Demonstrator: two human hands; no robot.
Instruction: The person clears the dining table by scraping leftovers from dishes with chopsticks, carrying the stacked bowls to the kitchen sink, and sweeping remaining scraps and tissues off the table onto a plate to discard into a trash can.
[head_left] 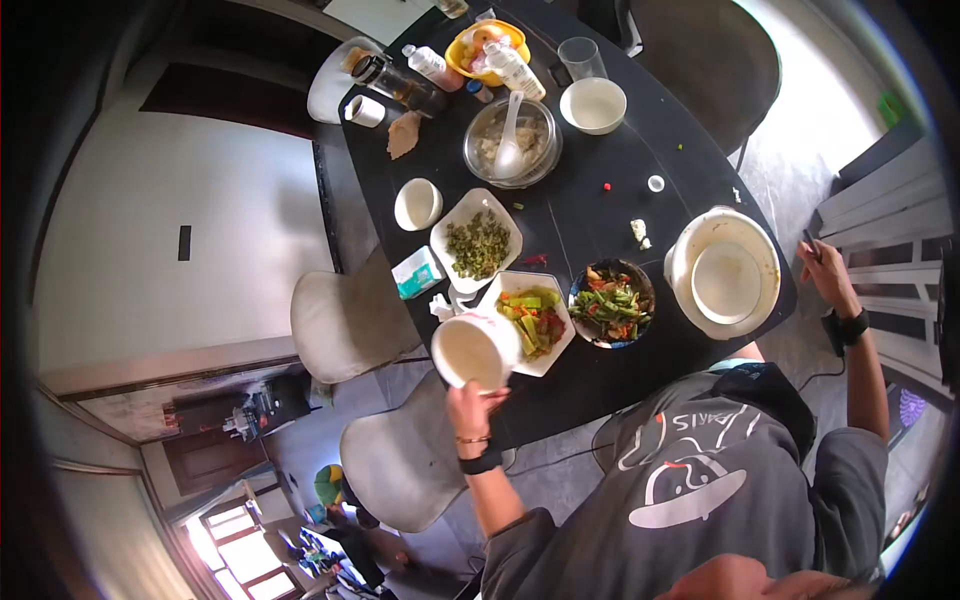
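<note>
Left hand (475,402): your grip is clamped on the near rim of a white bowl (468,355); some fingers are hidden against it, so you cannot tell exactly where they press
Held bowl: tilted at the left edge of the dark worktop (580,222), mouth toward you; one side is blurred and covers part of a six-sided dish (550,362), and what it holds cannot be made out
Right hand (828,278): your grip is together on a slim dark item (811,243), too foreshortened to name, out beyond the worktop's right edge
Nested bowls: near that edge, a small bowl (725,285) sits inside a large bowl (720,225), its underside hidden
Top border: a clear vessel (452,8) is cut off
Middle room: dark surface stretches between the glass bowl (552,150) and the large bowl, dotted with a white cap (656,183) and small scraps
Left edge: a pale chair (395,470) stands just off the worktop, near your left forearm
</note>
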